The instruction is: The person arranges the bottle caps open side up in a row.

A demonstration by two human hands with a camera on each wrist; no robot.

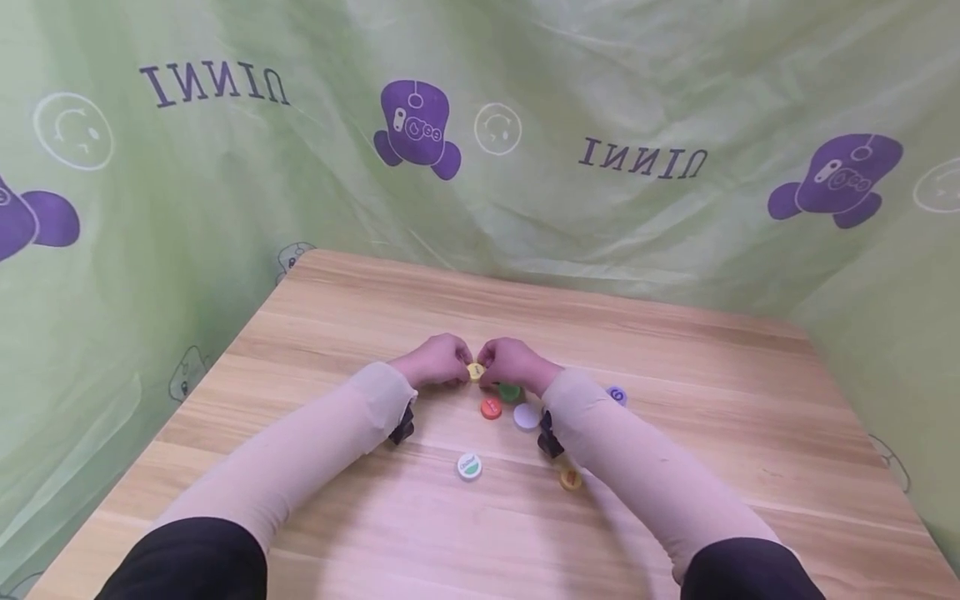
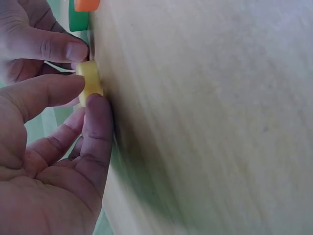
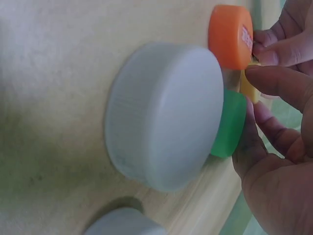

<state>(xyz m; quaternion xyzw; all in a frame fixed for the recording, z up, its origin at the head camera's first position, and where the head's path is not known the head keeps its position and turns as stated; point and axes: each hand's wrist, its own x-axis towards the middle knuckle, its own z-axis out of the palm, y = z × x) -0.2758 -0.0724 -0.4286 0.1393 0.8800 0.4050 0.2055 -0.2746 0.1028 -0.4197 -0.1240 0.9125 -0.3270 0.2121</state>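
Observation:
A yellow bottle cap (image 1: 475, 372) sits between the two hands on the wooden table. From its left side my left hand (image 1: 437, 361) pinches it with thumb and fingertip, seen close in the left wrist view. My right hand (image 1: 519, 364) has its thumb and fingers curled at the cap's other side, fingertips around its edge. Close beside the right hand is a green cap (image 1: 510, 392), partly covered by it. An orange-red cap (image 1: 491, 407) and a pale, plain-topped cap (image 1: 527, 417) lie nearer to me, the latter large in the right wrist view.
Nearer the front are a white cap with a green mark (image 1: 469, 467) and a yellow-orange cap (image 1: 571, 478) by the right forearm. Beyond that forearm lies a white cap with blue marking (image 1: 617, 395). A green printed curtain (image 1: 480, 217) hangs behind the table (image 1: 705, 450).

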